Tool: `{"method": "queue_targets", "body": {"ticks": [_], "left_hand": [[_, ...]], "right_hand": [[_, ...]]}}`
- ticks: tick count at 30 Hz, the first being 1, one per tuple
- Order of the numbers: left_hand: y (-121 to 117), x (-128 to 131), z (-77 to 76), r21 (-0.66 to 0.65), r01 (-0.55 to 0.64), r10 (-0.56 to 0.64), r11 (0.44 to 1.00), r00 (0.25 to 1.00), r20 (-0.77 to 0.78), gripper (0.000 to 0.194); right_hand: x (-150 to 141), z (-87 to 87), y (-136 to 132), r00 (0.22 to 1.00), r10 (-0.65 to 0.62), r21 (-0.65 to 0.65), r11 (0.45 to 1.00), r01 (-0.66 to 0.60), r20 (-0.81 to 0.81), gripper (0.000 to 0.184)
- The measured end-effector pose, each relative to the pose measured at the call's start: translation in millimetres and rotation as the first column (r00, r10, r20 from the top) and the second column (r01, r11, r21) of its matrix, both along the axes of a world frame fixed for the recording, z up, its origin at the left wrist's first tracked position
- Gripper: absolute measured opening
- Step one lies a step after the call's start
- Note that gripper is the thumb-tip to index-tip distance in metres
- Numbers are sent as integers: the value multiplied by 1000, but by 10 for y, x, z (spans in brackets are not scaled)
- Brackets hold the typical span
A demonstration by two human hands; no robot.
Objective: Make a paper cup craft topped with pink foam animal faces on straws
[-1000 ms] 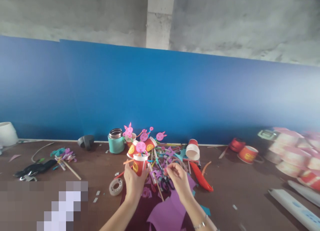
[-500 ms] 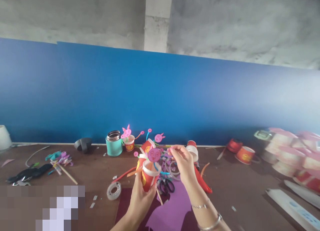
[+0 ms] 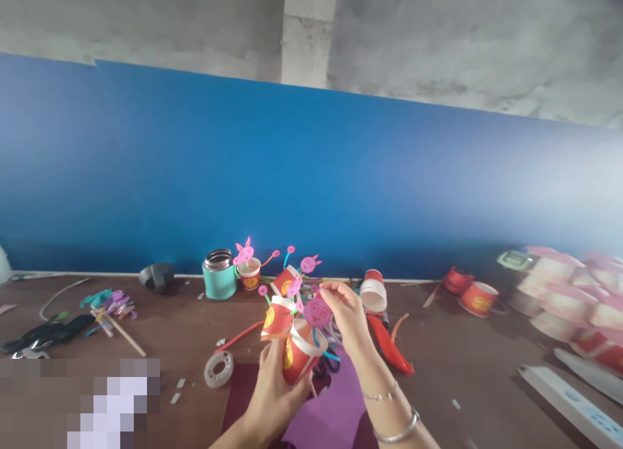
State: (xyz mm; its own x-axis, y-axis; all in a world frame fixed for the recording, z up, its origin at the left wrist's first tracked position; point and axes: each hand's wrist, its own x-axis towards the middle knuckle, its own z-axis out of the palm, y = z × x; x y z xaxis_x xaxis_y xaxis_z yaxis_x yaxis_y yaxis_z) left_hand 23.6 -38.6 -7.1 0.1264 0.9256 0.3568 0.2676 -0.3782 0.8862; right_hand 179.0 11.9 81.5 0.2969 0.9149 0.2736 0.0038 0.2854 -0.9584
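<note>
Taken from the middle of the view, a bare concrete wall (image 3: 146,21) with a paler pillar (image 3: 307,37) stands at 12 o'clock, above a blue panel (image 3: 292,170). Toward 8 o'clock are an open teal jar (image 3: 220,283), a dark grey vessel (image 3: 156,278) and, farther out, a black strap (image 3: 53,333) with metal fittings. A white power strip (image 3: 577,407) lies at 4 o'clock, below a blurred pink-and-white pile (image 3: 567,300).

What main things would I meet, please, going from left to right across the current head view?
Colored scraps, dark lid, teal jar, left hand holding a red paper cup, right hand, orange-red cup, white power strip.
</note>
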Motion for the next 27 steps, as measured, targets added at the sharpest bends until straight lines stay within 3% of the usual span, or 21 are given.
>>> {"method": "queue_targets", "body": {"ticks": [12,20,25,27], "left_hand": [[-10,7,-21,-52,3,-1,999,1000,26,46],[11,7,-82,-28,-51,53,998,997,50,47],[-5,22,-61,-13,-28,28,1000,999,26,44],[-11,23,-32,-38,-35,36,999,999,39,43]], "right_hand": [[21,20,-20,992,32,34,999,-37,124,19],[19,42,-52,976,139,-8,990,-140,167,23],[7,63,-81,961,62,7,998,-67,268,25],[17,94,-103,959,104,-21,995,-102,264,30]]}}
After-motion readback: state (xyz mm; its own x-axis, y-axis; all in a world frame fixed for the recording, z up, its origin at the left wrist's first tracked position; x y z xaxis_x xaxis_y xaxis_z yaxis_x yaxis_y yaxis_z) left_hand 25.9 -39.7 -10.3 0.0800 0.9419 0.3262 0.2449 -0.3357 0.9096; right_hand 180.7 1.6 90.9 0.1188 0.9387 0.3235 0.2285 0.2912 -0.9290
